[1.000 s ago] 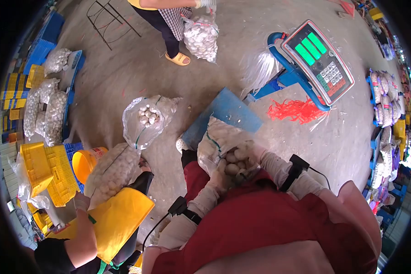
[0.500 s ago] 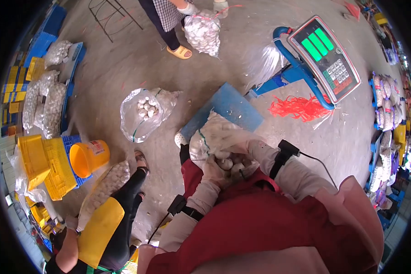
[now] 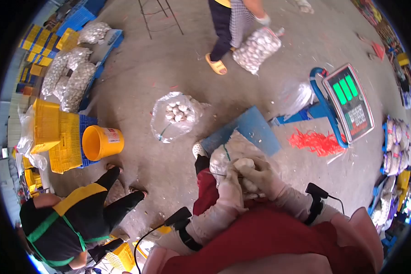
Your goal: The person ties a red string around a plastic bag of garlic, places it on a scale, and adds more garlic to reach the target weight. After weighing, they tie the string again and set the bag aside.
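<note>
Both my gloved hands meet above an open net bag (image 3: 221,157) of white bulbs, which stands against the blue platform (image 3: 246,130) of a scale. My right hand (image 3: 262,177) has its fingers wrapped round a white bulb (image 3: 244,163). Close against it on the left, my left hand (image 3: 231,189) is closed near the same bulb, with a thin dark object sticking out from its fingers to the left. What that object is cannot be made out. More bulbs show in the bag below my hands.
Another open bag of bulbs (image 3: 178,114) stands ahead. The scale's display (image 3: 348,102) rises at right, near red ties (image 3: 313,142). At left are an orange bucket (image 3: 102,142) and yellow crates (image 3: 64,141). One person bends at lower left; another holds a full bag (image 3: 257,49).
My hands have risen out of the bag and come together at a bulb. The person at lower left has turned, and the far person has moved right with the full bag. The view has shifted.
</note>
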Action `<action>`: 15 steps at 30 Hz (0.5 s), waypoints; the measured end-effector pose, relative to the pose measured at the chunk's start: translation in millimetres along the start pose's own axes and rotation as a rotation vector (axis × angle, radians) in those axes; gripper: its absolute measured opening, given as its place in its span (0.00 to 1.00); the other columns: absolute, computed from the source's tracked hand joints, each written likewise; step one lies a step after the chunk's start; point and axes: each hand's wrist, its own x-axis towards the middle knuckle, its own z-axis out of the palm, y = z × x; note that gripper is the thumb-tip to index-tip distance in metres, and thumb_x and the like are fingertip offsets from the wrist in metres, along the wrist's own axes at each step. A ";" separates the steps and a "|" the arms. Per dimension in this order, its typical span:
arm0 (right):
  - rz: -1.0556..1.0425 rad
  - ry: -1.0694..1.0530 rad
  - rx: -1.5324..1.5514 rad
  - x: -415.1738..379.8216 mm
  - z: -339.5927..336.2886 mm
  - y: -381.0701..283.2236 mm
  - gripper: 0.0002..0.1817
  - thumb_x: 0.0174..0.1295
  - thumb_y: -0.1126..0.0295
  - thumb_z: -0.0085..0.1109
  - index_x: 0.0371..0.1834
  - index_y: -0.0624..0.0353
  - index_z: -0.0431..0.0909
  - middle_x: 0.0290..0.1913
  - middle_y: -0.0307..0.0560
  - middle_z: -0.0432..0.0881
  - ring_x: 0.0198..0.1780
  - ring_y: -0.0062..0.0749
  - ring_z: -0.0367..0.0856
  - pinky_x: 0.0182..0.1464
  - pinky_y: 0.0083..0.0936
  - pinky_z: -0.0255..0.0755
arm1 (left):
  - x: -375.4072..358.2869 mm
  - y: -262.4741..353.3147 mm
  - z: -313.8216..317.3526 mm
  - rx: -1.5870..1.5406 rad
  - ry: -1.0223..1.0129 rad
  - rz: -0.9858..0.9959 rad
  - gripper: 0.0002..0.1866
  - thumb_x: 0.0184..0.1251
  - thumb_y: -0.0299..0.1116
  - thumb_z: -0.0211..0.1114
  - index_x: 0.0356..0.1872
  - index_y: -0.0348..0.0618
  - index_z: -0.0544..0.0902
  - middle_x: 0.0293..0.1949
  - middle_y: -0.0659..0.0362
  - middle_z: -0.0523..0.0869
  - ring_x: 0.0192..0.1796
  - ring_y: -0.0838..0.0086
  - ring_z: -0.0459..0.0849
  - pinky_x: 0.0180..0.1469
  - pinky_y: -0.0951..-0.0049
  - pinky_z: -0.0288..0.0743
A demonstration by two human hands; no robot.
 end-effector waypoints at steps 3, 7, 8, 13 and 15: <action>-0.570 0.189 -0.486 32.9 46.0 -41.2 0.13 0.54 0.62 0.65 0.41 0.55 0.83 0.43 0.47 0.76 0.49 0.38 0.74 0.50 0.32 0.71 | -11.6 83.6 14.8 -0.114 0.117 0.534 0.30 0.75 0.56 0.38 0.55 0.40 0.74 0.45 0.58 0.81 0.45 0.73 0.80 0.40 0.71 0.80; -0.980 0.047 -1.010 146.8 91.0 -41.0 0.17 0.48 0.61 0.65 0.44 0.43 0.81 0.48 0.46 0.77 0.54 0.47 0.73 0.56 0.42 0.70 | 64.0 148.5 -68.8 -0.411 0.016 0.205 0.28 0.73 0.57 0.42 0.60 0.46 0.71 0.53 0.52 0.79 0.56 0.62 0.79 0.54 0.57 0.78; -1.005 -0.004 -1.091 192.5 102.2 -27.7 0.16 0.52 0.61 0.64 0.46 0.41 0.81 0.48 0.44 0.77 0.53 0.44 0.74 0.57 0.39 0.69 | 103.3 152.5 -103.3 -0.489 -0.080 0.145 0.27 0.73 0.55 0.44 0.60 0.46 0.71 0.55 0.52 0.79 0.58 0.60 0.77 0.57 0.52 0.75; -0.288 -0.091 -0.273 299.3 127.3 -33.5 0.19 0.60 0.58 0.55 0.51 0.55 0.78 0.51 0.48 0.79 0.52 0.37 0.78 0.56 0.39 0.70 | 172.8 207.1 -172.0 -0.417 0.331 -0.086 0.24 0.70 0.49 0.50 0.60 0.46 0.74 0.57 0.55 0.78 0.62 0.57 0.74 0.66 0.42 0.61; -0.472 -0.221 -0.117 263.8 91.5 -42.5 0.18 0.64 0.61 0.54 0.52 0.59 0.77 0.50 0.45 0.81 0.50 0.32 0.78 0.53 0.34 0.71 | 176.8 191.9 -186.2 -0.382 0.554 -0.075 0.23 0.70 0.47 0.51 0.58 0.44 0.76 0.55 0.56 0.80 0.64 0.59 0.71 0.69 0.40 0.54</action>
